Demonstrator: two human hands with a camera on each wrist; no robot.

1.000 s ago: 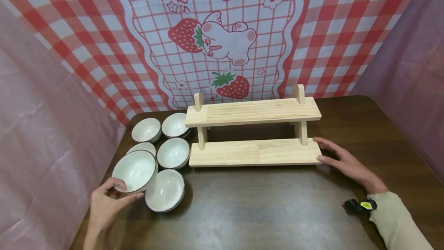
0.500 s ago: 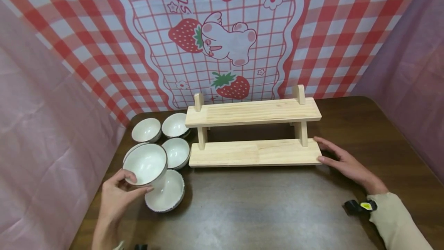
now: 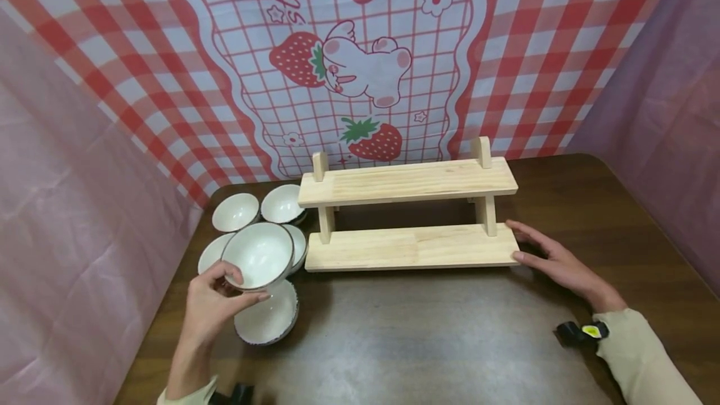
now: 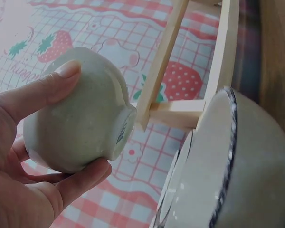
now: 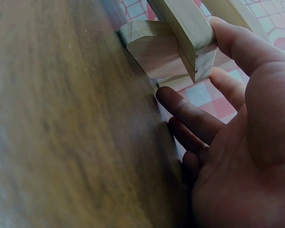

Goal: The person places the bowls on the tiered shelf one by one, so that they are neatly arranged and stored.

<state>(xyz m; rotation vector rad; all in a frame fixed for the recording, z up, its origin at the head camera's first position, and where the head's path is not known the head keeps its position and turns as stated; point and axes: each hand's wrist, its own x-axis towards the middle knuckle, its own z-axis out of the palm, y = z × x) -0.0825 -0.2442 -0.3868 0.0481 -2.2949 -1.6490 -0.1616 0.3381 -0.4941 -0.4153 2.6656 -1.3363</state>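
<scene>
My left hand (image 3: pixel 210 305) holds a white bowl (image 3: pixel 260 255) with a dark rim above the other bowls, fingers at its rim and thumb underneath in the head view. In the left wrist view this bowl (image 4: pixel 80 114) is tipped sideways, its foot ring facing right. A two-tier wooden shelf (image 3: pixel 413 247) stands on the table. At its right end, my right hand (image 3: pixel 557 261) grips the lower board between thumb and forefinger. The right wrist view shows those fingertips against the board's end (image 5: pixel 204 61), the other fingers loosely bent below.
Several similar bowls sit left of the shelf: one at the back left (image 3: pixel 236 212), another at the front (image 3: pixel 269 314). The brown table (image 3: pixel 427 336) reaches back to a checked strawberry cloth (image 3: pixel 365 74). Pink cloth (image 3: pixel 73 205) hangs on the left.
My left hand has carried the bowl right and slightly back, uncovering the bowl at the left and partly covering the middle one. My right hand stays at the shelf end.
</scene>
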